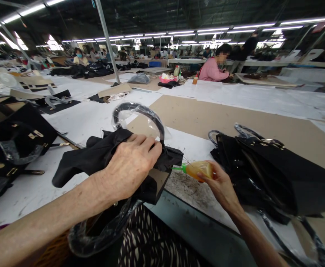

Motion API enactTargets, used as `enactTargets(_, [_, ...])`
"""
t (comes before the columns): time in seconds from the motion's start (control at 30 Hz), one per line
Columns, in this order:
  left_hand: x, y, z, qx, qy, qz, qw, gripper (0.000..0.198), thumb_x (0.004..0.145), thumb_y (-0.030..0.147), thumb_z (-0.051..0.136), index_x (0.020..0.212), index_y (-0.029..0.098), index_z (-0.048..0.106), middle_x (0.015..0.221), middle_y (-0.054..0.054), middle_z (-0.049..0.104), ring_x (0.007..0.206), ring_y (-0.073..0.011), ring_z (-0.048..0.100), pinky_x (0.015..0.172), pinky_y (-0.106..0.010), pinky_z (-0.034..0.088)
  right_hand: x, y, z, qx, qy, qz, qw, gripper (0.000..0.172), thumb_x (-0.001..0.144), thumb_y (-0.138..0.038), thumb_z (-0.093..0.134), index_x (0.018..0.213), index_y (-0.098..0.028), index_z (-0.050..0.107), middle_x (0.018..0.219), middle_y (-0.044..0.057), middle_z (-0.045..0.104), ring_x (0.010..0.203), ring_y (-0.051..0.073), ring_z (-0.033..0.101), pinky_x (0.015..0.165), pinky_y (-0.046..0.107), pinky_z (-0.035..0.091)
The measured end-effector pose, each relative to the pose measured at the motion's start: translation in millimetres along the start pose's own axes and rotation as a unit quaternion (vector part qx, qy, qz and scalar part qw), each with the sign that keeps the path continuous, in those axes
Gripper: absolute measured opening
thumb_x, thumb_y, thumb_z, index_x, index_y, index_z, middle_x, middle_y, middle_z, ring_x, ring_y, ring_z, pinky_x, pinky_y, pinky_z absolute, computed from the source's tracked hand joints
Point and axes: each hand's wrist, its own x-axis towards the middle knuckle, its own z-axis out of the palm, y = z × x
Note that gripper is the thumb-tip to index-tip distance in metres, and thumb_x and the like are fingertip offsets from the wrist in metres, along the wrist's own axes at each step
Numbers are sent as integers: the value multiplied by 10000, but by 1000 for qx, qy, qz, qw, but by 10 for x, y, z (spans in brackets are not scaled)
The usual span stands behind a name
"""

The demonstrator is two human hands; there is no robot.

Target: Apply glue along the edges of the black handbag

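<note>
A black handbag (95,152) lies at the table's near edge, its plastic-wrapped handle (142,107) arching up behind my left hand (136,163). That hand presses on the bag with its fingers curled over the black material; its fingertips are partly hidden. In my right hand (220,181) is a squeeze bottle (199,170) of amber liquid, probably glue, gripped between thumb and fingers. The bottle lies on its side, its green nozzle (179,168) pointing left at the bag's open edge. A second wrapped handle (95,237) hangs below the bag over my lap.
More black handbags stand at the left (20,126) and a pile of black bags (276,174) lies at the right. Brown board (195,115) and white sheets cover the table. Farther back are a pink basket (168,78), another amber bottle (195,79) and a person in pink (211,70).
</note>
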Motion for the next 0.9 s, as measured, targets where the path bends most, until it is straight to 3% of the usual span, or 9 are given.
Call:
enactTargets(0.37, [-225,128,46,7,102,17,995,288,798,37,412,988,75,624,941,-130,640,874,-244,577,742,-370,509,-18,-71,5,38,-17,72,997,418,708,-486,730,962,-183,597,873,48,629,787,276,603,571,319,539])
enactTargets(0.9, [-290,156,80,2,113,25,993,288,818,58,410,1005,58,629,945,-135,649,876,-256,585,774,-387,508,-60,-67,-23,82,-51,125,987,409,734,-485,721,973,-172,614,886,59,644,661,244,614,518,314,511])
